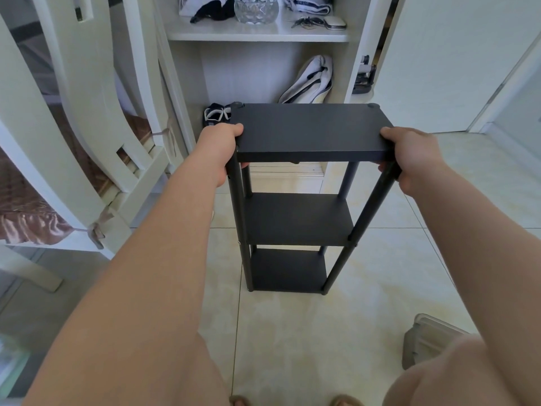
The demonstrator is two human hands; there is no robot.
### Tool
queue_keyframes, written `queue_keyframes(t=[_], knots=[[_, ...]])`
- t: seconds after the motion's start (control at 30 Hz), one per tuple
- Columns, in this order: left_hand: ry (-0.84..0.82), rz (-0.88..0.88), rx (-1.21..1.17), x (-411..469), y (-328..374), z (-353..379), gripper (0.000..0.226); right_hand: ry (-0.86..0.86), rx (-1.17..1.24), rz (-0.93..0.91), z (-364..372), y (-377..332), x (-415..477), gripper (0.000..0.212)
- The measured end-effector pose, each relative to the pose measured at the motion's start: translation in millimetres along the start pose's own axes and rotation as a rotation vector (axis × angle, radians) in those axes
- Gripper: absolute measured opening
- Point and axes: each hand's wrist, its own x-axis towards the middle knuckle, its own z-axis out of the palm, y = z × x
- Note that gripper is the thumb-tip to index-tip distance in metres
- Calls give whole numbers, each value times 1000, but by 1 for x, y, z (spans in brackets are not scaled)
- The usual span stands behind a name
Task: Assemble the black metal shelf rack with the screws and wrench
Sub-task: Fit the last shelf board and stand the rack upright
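Note:
The black shelf rack (307, 133) stands upright on the tiled floor, three boards joined by four black corner posts. My left hand (221, 150) grips the near left corner of the top board, thumb on top and fingers under it by the post. My right hand (409, 155) grips the near right corner the same way. No screws or wrench are in view.
A white cabinet (257, 35) stands just behind the rack, holding a glass bowl (256, 8), keys, shoes (215, 114) and a bag (310, 80). White chairs (96, 127) crowd the left. A clear plastic box (427, 341) lies on the floor at the right, and my knees show below.

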Motion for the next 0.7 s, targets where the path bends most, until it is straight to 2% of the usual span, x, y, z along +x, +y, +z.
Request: queue_keyframes(t=[0.17,0.33,0.5,0.7], knots=[[39,-7,37,-1,3,4,10,7,13,40,-3,-3,1,11],[39,-54,87,-1,6,6,3,11,24,85,-4,-4,3,13],[36,-70,100,-2,8,7,12,13,28,117,-4,-5,5,14],[24,-70,101,-3,6,5,4,10,61,148,-6,-2,6,10]])
